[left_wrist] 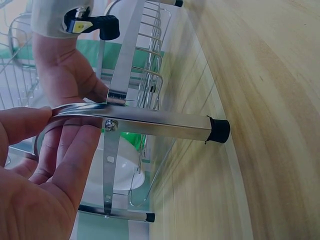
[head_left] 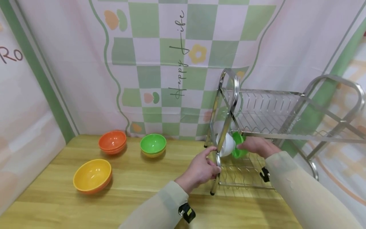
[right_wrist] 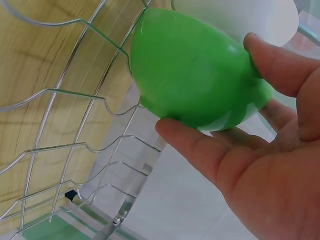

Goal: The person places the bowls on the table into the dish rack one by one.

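A two-tier metal dish rack (head_left: 268, 135) stands on the right of the table. At its left end, my left hand (head_left: 201, 168) grips the front metal frame; in the left wrist view the thumb and fingers lie on both sides of the curved tube (left_wrist: 80, 108). My right hand (head_left: 255, 145) reaches into the lower tier and holds a green bowl (right_wrist: 195, 75) with thumb and fingers around its outside. The bowl is tipped on its side over the wires. Just left of it, a white bowl (head_left: 227, 144) stands on edge in the same tier.
On the left of the wooden table (head_left: 137, 197) sit stacked orange bowls (head_left: 112, 141), a green bowl on a yellow one (head_left: 153, 144), and a yellow bowl (head_left: 92, 175) over an orange one. A printed curtain (head_left: 171, 73) hangs behind. The rack's upper tier (head_left: 266, 122) overhangs my right hand.
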Demonstrator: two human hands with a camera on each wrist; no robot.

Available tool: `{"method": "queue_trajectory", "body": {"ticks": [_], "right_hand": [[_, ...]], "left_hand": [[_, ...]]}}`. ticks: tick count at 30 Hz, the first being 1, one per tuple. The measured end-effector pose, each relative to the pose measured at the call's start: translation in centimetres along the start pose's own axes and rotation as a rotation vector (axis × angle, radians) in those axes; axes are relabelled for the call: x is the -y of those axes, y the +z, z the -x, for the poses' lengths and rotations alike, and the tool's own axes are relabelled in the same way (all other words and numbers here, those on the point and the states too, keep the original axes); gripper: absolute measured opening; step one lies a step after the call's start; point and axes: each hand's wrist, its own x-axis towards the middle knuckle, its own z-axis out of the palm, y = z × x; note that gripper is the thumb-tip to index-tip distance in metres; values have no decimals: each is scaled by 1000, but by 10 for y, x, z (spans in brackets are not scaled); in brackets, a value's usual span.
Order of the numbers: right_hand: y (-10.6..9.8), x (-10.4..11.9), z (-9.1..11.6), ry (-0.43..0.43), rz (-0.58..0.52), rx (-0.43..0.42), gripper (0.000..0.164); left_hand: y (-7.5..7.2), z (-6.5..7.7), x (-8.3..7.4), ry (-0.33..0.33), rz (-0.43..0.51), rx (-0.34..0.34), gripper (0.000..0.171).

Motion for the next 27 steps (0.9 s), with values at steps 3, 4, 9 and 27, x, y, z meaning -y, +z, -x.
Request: {"method": "queue_trajectory", "body": {"ticks": [3,4,9,27], "right_hand": [[1,2,0,-4,20,-23,45],[1,2,0,-7,27,-30,46],[1,2,-1,-6,63,-77,64],[4,3,3,-53,-84,-19,108]], "left_hand": [[-1,-1,-1,3,-5,2,73],[-2,-1,-1,4,-6,3,73],[-3,-2,-2,3,-2,4,73],[0,2,-1,-8,-10,-10,74]]}}
